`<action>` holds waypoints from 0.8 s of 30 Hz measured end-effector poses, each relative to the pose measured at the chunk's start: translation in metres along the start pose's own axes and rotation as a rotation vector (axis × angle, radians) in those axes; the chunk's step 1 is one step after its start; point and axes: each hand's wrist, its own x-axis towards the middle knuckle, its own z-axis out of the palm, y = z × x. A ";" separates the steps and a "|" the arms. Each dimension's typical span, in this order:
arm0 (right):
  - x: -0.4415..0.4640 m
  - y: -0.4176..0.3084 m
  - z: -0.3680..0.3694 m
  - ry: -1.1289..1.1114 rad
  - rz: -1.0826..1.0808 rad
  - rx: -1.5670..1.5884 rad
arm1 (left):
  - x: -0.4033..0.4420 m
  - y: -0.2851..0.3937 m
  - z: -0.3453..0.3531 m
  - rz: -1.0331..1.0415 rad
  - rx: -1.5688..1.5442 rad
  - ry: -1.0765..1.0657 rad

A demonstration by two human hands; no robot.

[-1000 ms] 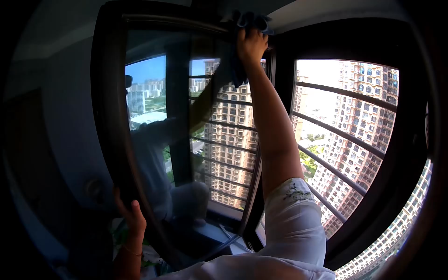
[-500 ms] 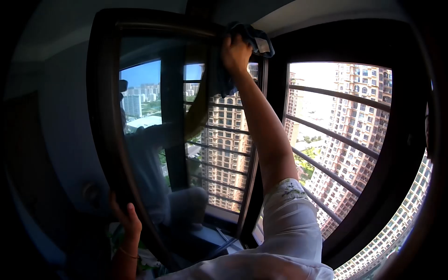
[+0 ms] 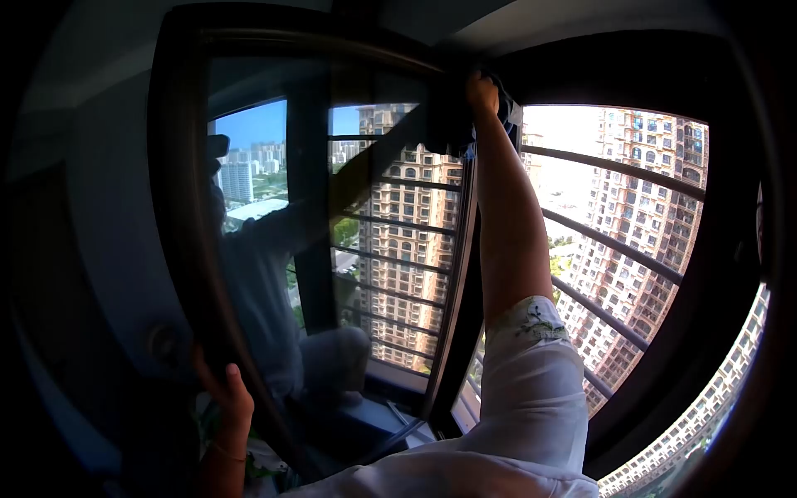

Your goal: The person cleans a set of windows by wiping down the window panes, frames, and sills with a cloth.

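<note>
A dark-framed window sash (image 3: 184, 207) stands swung inward, its glass reflecting a seated figure and buildings. My right hand (image 3: 483, 93) is raised to the sash's upper right corner, closed on a dark blue cloth (image 3: 505, 100). Part of the cloth hangs against the glass, dark and hard to separate from the frame. Low on the left, my left hand (image 3: 228, 390) grips the outer edge of the sash, thumb showing and its other fingers partly lost in shadow.
To the right is the window opening in a dark fixed frame (image 3: 656, 70), crossed by several metal bars (image 3: 614, 241). Tall buildings (image 3: 647, 183) stand outside. A pale sill (image 3: 378, 415) runs below the sash.
My right hand and the cloth have moved right along the top of the sash to its corner. My left hand keeps its place on the sash edge.
</note>
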 end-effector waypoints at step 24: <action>-0.110 -0.146 -0.004 0.262 -0.478 0.051 | 0.004 0.000 -0.004 0.032 0.060 -0.014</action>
